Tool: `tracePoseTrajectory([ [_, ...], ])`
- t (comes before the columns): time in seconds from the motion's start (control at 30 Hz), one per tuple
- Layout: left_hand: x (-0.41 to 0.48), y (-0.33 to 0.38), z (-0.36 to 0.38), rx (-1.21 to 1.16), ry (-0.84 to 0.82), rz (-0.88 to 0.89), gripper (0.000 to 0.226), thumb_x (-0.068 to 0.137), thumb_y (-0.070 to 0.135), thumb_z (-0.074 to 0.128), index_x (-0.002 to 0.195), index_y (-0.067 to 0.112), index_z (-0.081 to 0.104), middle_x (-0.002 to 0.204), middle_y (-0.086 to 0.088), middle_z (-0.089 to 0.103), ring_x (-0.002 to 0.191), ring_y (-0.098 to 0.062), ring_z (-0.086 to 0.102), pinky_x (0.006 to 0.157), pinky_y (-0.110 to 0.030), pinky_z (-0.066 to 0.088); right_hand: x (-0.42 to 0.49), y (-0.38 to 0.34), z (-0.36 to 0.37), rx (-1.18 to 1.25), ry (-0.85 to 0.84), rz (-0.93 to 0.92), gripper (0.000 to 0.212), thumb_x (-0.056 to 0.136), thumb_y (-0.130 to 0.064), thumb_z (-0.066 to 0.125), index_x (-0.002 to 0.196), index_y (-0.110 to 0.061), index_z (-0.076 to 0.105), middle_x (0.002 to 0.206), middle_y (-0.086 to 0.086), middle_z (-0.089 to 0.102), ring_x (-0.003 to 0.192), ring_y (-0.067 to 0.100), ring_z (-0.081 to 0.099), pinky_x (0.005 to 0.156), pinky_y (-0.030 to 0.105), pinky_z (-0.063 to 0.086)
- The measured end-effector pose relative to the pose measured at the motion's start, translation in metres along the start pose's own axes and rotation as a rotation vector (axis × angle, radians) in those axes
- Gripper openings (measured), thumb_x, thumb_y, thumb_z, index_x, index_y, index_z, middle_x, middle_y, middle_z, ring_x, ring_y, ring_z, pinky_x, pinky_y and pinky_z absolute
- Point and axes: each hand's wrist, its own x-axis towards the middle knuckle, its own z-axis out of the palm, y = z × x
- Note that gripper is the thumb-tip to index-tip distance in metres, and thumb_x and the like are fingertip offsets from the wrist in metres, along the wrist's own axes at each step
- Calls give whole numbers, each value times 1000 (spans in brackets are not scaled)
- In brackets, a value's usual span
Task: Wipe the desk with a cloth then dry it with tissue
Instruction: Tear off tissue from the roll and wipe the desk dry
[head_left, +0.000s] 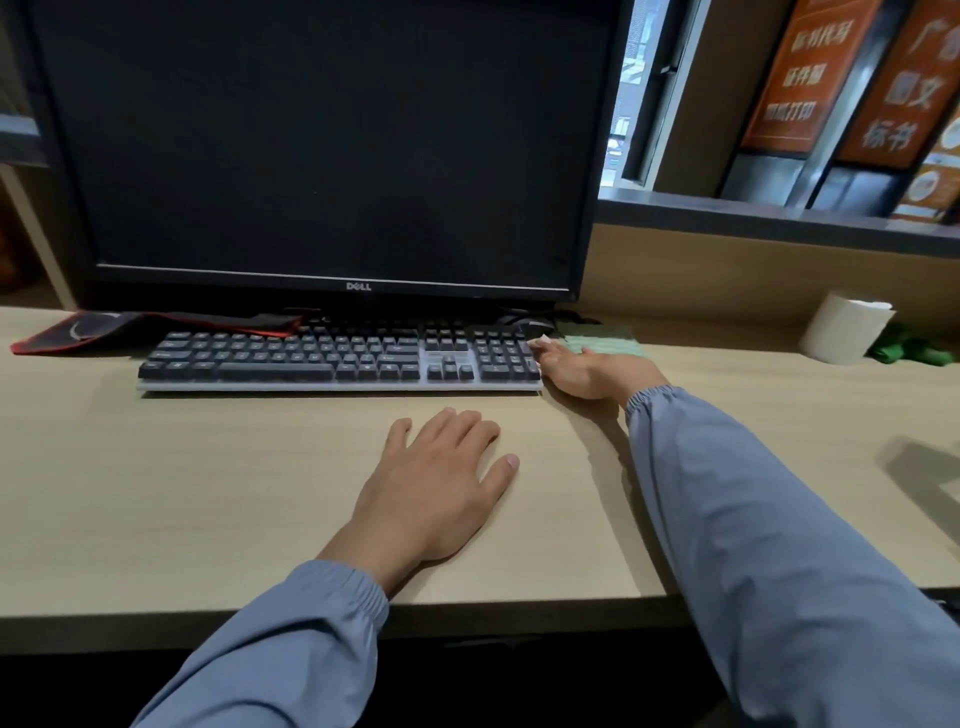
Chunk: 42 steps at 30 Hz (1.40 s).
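Observation:
A pale green cloth lies flat on the light wooden desk, just right of the keyboard. My right hand rests on the near edge of the cloth, fingers stretched toward the keyboard's right end; whether it grips the cloth cannot be told. My left hand lies flat on the bare desk in front of the keyboard, fingers spread, holding nothing. A white tissue roll stands at the back right of the desk.
A black keyboard sits below a dark monitor. A red-and-black mouse pad lies at the back left, a black mouse behind the keyboard's right end. A green crumpled item lies beside the roll.

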Motion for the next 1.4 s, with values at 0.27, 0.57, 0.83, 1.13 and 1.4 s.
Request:
tracePoseTrajectory([
  [0.27, 1, -1, 2, -2, 57, 10, 49, 105, 62, 18, 142, 37, 38, 148, 18, 38, 141, -7, 30, 121, -50, 16, 15, -8, 1, 15, 28, 43, 59, 112, -45, 12, 166, -26, 0, 173, -6, -8, 159, 15, -5, 126, 52, -4],
  [0.57, 3, -4, 4, -33, 97, 8, 46, 105, 60, 22, 140, 37, 42, 145, 19, 43, 137, -6, 35, 119, -48, 19, 8, -11, 3, 58, 58, 25, 54, 111, -41, 10, 165, -33, 13, 173, -5, 3, 159, 18, 4, 126, 55, -3],
  [0.83, 4, -5, 5, -50, 95, 2, 46, 105, 59, 22, 139, 37, 44, 144, 19, 44, 136, -7, 37, 119, -49, 19, -3, -11, 12, 77, 75, 34, 55, 112, -27, 11, 165, -13, 12, 174, 5, 2, 159, 24, 3, 127, 48, 6],
  [1.13, 5, -5, 4, -47, 85, -5, 48, 105, 58, 22, 141, 36, 45, 147, 16, 46, 138, -9, 39, 119, -50, 21, -46, -9, 23, 6, 70, -51, 54, 113, -24, 12, 166, -17, 5, 174, 1, -4, 159, 17, -2, 125, 37, 4],
  [1.4, 3, -3, 1, -29, 54, -6, 51, 106, 57, 21, 145, 34, 44, 152, 14, 45, 141, -10, 38, 119, -50, 21, -94, -10, 40, -10, 52, -66, 54, 113, -25, 11, 166, -19, 3, 173, -2, -6, 159, 15, -5, 125, 36, 2],
])
